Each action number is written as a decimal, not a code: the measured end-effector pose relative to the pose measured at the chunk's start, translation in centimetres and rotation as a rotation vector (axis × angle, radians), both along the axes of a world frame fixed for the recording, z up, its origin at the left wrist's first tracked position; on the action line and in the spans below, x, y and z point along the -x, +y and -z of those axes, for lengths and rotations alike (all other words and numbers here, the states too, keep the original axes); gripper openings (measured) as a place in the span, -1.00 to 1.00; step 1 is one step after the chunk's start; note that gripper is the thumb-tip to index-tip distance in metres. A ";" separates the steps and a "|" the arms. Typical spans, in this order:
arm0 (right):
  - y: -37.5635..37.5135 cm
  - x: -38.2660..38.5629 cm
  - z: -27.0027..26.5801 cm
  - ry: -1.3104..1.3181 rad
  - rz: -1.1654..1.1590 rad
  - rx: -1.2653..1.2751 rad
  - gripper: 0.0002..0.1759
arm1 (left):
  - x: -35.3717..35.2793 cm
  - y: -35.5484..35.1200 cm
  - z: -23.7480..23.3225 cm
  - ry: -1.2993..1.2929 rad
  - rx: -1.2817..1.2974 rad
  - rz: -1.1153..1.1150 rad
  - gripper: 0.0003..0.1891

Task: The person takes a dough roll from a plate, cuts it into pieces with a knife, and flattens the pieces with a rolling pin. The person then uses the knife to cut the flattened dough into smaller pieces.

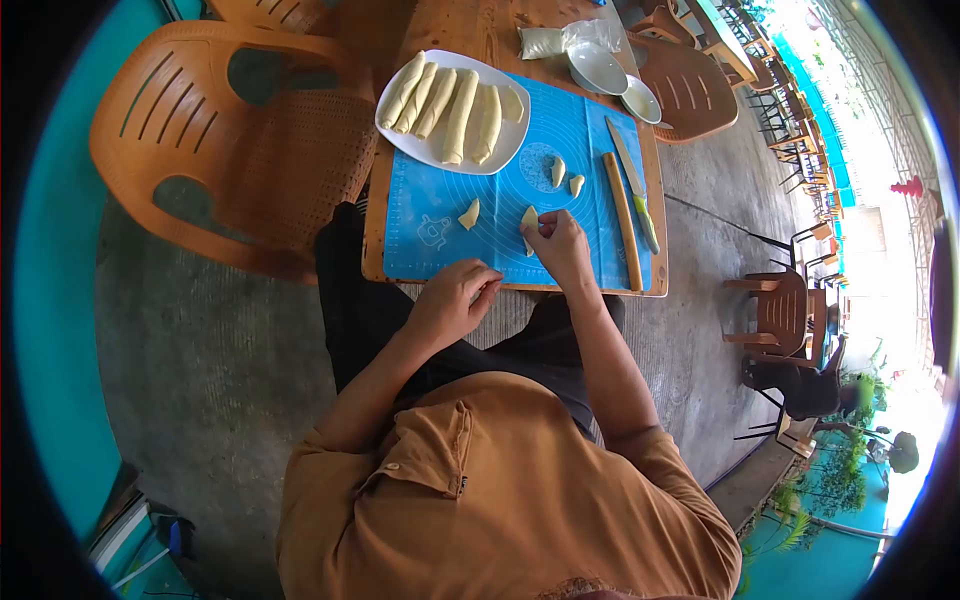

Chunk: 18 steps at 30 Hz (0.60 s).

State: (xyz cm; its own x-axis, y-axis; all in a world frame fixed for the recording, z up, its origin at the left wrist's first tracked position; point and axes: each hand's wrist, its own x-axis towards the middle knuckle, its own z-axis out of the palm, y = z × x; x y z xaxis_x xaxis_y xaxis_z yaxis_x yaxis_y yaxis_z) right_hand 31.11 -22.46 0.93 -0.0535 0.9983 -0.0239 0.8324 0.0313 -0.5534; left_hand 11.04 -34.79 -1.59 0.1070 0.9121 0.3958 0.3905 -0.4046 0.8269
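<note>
My right hand (562, 248) is closed at the fingertips on a small pale piece of dough (529, 217) lying on the blue baking mat (420, 262). My left hand (455, 298) is at the mat's front edge, its fingers curled together and nothing visible in them. To the left on the mat sits another dough piece (469, 215). Two more, one larger (558, 172) and one smaller (576, 185), lie beyond my right hand. A white plate (483, 167) at the back left bears several long dough rolls (462, 115).
Along the mat's right side lie a wooden rolling pin (622, 222) and a knife (634, 180) with a green handle. Bowls (598, 70) and a plastic bag (541, 42) stand at the back of the wooden table (470, 35). Brown chairs flank the table, one on the left (270, 150).
</note>
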 end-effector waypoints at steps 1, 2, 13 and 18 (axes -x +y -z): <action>0.1 0.0 0.1 0.024 0.006 0.023 -0.50 | 0.0 0.0 0.0 -0.010 -0.002 0.009 -0.88; 0.2 0.0 0.2 0.020 0.004 0.022 -0.50 | 0.0 0.0 -0.1 -0.020 -0.003 0.019 -0.88; 0.1 0.5 -0.2 0.063 0.069 0.014 -0.46 | 0.4 -0.1 -0.8 -0.031 0.008 0.067 -0.88; 0.4 0.7 -0.2 0.107 0.028 0.060 -0.44 | 0.7 -0.3 -1.2 -0.058 0.038 0.099 -0.89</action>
State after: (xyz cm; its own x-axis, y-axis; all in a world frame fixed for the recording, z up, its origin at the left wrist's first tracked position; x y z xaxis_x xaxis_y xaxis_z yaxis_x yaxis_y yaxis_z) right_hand 30.44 -22.10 1.18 -0.0311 0.9963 -0.0798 0.7687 -0.0272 -0.6390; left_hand 10.32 -35.08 -0.42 0.1750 0.9129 0.3688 0.3010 -0.4063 0.8627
